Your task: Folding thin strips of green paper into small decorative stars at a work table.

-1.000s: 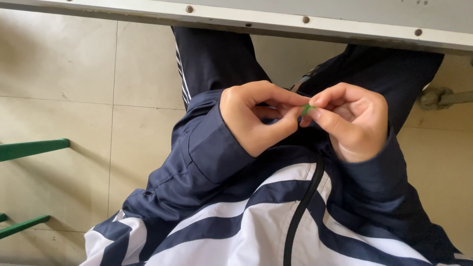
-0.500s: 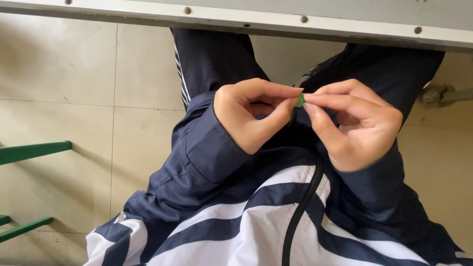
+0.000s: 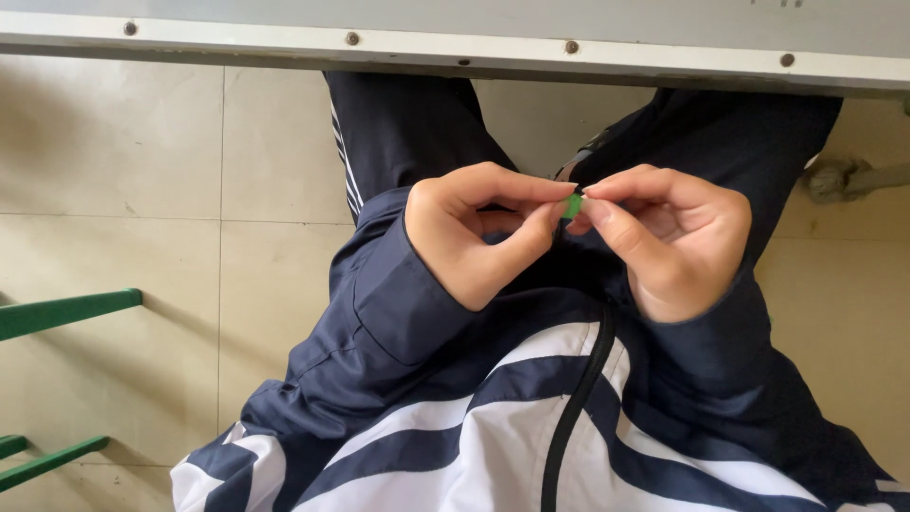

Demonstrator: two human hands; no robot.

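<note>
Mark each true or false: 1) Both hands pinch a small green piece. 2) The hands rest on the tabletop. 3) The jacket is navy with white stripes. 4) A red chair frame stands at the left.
1) True: the left hand and right hand meet on the small green piece.
2) False: they are held over the lap, below the table edge.
3) True: the jacket is navy and white.
4) False: the bars at the left are green.

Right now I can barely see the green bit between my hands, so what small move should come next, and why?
Probably part the fingertips a little: the green bit is pinched between the left hand and right hand, nearly hidden.
</note>
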